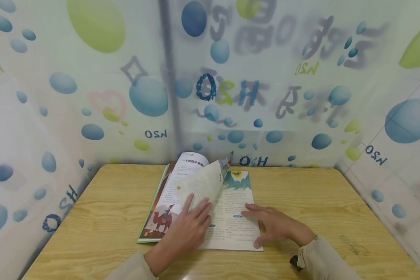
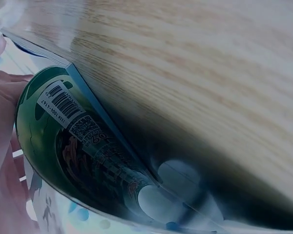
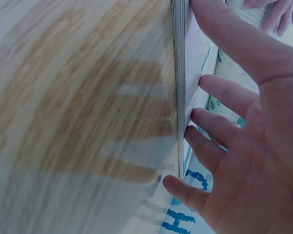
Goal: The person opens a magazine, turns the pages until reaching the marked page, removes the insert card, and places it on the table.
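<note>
An open magazine (image 1: pixel 231 229) lies on the table, its right-hand page flat and showing printed text. One page (image 1: pixel 199 184) stands lifted and curls over toward the left side. Against the lower part of that page rest the extended fingers of my left hand (image 1: pixel 190 229). My right hand (image 1: pixel 276 223) touches the magazine's right edge with its fingers spread; in the right wrist view the right hand (image 3: pixel 244 117) lies along the page stack (image 3: pixel 179 87). The left wrist view shows the curved green cover (image 2: pixel 44 117) with a barcode, and part of the left hand (image 2: pixel 5 146) beside it.
The wooden table (image 1: pixel 311 194) extends on both sides of the magazine. Behind it hangs a pale curtain (image 1: pixel 119 77) printed with blue and green drops. A dark band (image 1: pixel 295 263) sits at the right sleeve's cuff.
</note>
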Motion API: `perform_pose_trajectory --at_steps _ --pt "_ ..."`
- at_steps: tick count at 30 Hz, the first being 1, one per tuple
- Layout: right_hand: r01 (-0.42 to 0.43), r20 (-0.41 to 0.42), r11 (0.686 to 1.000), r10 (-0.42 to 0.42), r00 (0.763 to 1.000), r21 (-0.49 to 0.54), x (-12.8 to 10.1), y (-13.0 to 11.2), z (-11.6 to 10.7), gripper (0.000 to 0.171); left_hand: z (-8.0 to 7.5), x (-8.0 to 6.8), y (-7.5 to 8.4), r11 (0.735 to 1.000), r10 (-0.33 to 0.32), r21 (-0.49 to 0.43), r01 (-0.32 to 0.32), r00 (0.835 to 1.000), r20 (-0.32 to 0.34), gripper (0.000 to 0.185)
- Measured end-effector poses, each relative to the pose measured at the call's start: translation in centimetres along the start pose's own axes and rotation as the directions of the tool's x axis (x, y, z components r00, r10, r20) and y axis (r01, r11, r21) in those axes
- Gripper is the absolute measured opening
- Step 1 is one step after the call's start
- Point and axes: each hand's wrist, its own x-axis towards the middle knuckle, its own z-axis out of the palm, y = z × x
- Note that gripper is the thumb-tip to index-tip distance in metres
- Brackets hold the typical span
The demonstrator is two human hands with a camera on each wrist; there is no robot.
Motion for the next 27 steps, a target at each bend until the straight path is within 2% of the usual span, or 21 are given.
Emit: perform_pose_trajectory --at_steps 6,12,16,21,27 --pt "-0.008 0.001 1.0 0.008 1.0 -0.01 0.0 -0.1 -0.1 0.092 0.0 -0.2 0.0 0.999 -0.034 0.025 0.033 0.999 0.026 0.031" --pt "-0.014 0.007 1.0 0.014 1.0 -0.019 0.1 -0.2 -0.2 0.092 -0.2 -0.4 0.0 0.995 -0.094 -0.005 0.096 0.989 0.112 0.038" --pt "-0.006 0.008 1.0 0.006 1.0 -0.016 0.1 -0.2 -0.1 0.093 -0.5 -0.6 0.0 0.983 -0.156 -0.071 0.17 0.973 0.173 0.04" --pt "-0.005 0.004 1.0 0.005 1.0 -0.017 0.0 -0.2 -0.1 0.093 -0.9 -0.7 0.1 0.948 -0.215 -0.182 0.262 0.946 0.241 0.042" --pt "-0.009 0.004 1.0 0.009 1.0 -0.021 0.1 -0.1 0.0 0.092 -1.2 -0.8 -0.1 0.916 -0.248 -0.238 0.323 0.922 0.296 0.048"
